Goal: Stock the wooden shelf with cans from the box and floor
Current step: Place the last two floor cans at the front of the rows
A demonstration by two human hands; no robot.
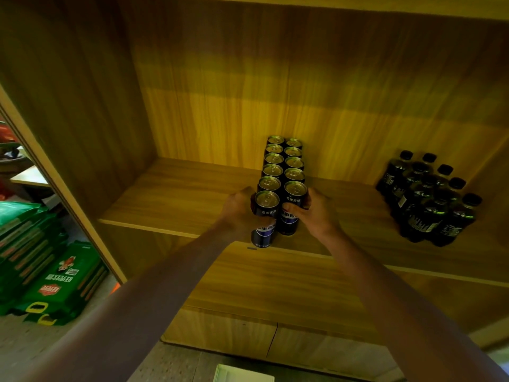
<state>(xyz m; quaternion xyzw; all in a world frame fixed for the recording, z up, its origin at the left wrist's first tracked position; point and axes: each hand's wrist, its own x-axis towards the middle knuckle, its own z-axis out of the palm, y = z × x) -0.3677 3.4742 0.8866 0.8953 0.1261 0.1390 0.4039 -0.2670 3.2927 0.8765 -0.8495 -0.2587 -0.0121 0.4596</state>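
**Two hands at the front of the can rows on the wooden shelf**

Head camera: I am looking down into a wooden shelf (176, 205), where dark blue cans (283, 161) are standing upright in two rows running from the back panel toward the front edge. The left row is showing six tops and the right row five, the cans touching one another along each row.

The left hand (237, 213) is wrapping around the left side of the front left can (265, 216), which is sitting at the shelf's front edge; the fingers are curled against its wall, so the hand is closing on it. The right hand (311, 213) is gripping the front right can (293, 208), with the thumb lying across its printed face and the other fingers bending around its far side. Both cans are standing upright and just beside each other.

To the right, well apart from the cans, a cluster of dark bottles (429, 199) with black caps is standing on the same board. Outside the shelf on the left, green packages (57, 274) are lying stacked on the floor. A white object (242, 374) is showing at the bottom edge, too cropped for me to identify.
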